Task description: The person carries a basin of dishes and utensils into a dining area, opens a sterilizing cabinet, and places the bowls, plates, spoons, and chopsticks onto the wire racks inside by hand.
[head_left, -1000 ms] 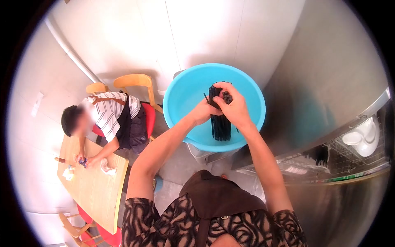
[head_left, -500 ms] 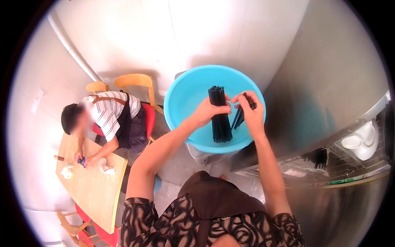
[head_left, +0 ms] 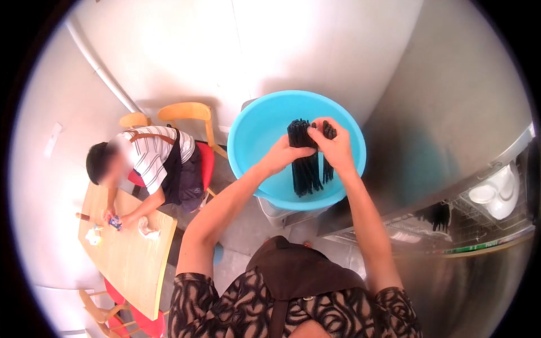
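Note:
Over a large light-blue basin (head_left: pixel 253 124), my left hand (head_left: pixel 281 154) is wrapped round a thick bundle of thin black sticks (head_left: pixel 305 172), held roughly upright with the tops showing. Close on its right, my right hand (head_left: pixel 336 147) is closed on a smaller bunch of black sticks (head_left: pixel 328 169). The thumb and a finger of my right hand touch the upper right side of the thick bundle. Whether the sticks' lower ends rest on the basin's bottom I cannot tell.
At the left a person (head_left: pixel 155 152) sits at a wooden table (head_left: pixel 127 253), handling a small blue object (head_left: pixel 115 222). Wooden chairs (head_left: pixel 189 112) stand by the wall. On the right are a large metal surface (head_left: pixel 428 129) and a rack with white dishes (head_left: pixel 499 191).
My right hand moved away from the thick bundle with a smaller bunch, then came back against it. The tops of the thick bundle have spread a little.

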Motion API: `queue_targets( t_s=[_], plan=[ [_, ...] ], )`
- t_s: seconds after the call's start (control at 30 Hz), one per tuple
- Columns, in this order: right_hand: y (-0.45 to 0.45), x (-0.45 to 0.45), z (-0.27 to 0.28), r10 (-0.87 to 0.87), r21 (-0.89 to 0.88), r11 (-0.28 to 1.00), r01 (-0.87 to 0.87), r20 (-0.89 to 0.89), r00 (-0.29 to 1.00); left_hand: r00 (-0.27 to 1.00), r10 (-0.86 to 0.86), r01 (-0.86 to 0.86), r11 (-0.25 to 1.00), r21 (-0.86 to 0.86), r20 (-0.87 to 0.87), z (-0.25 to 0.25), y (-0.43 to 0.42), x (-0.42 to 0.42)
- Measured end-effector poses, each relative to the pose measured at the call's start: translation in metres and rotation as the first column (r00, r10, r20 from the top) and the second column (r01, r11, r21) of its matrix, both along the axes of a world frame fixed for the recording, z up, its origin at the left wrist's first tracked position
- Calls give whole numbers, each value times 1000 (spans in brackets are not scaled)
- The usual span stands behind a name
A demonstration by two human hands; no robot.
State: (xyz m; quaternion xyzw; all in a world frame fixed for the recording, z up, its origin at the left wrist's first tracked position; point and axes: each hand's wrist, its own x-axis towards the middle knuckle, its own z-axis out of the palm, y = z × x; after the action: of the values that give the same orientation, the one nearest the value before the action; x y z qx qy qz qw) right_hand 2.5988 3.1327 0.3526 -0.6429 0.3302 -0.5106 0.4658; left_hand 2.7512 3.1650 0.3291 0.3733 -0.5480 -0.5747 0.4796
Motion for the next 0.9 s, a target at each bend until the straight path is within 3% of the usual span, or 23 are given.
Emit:
queue_targets(
  t_s=[0.07, 0.13, 0.27, 0.37, 0.43, 0.47, 0.57, 0.63, 0.7, 0.77, 0.9],
  plan=[
    [0, 1, 1, -13, -27, 1000, 13, 0, 1000, 996, 63, -64, 998, -12, -61, 1, 0, -3],
    [9, 1, 10, -39, 88, 995, 36, 23, 999, 994, 77, -79, 996, -33, -71, -1, -2, -3],
    [7, 1, 8, -55, 124, 991, 45, 81, 995, 994, 93, -95, 994, -46, -59, -10, -7, -3],
    [6, 1, 6, -41, 92, 995, 35, 65, 997, 985, 147, -150, 988, -29, -85, -2, -1, -8],
    [3, 4, 1, -82, -78, 994, 79, -27, 996, 984, 164, -167, 985, -39, -73, -1, -1, -10],
    [4, 3, 0, -82, -77, 994, 80, -27, 996, 982, 181, -184, 982, -51, -59, 0, -1, -11],
    [4, 3, -1, -103, -2, 995, 104, 64, 993, 979, 205, -205, 979, -8, -12, -8, -4, -6],
    [0, 1, -6, -59, 11, 998, 58, 225, 972, 975, 218, -218, 976, 6, -33, -9, -5, -5],
    [3, -1, -7, -79, -27, 996, 83, 143, 987, 972, 229, -228, 973, 20, -56, -6, -3, -5],
    [7, 3, -4, -100, -144, 986, 87, -83, 992, 970, 242, -242, 970, -14, -11, 2, 1, -6],
    [4, 9, -8, -133, -133, 983, 123, -66, 989, 971, 237, -237, 971, -24, -9, 0, -1, -8]
  ],
)
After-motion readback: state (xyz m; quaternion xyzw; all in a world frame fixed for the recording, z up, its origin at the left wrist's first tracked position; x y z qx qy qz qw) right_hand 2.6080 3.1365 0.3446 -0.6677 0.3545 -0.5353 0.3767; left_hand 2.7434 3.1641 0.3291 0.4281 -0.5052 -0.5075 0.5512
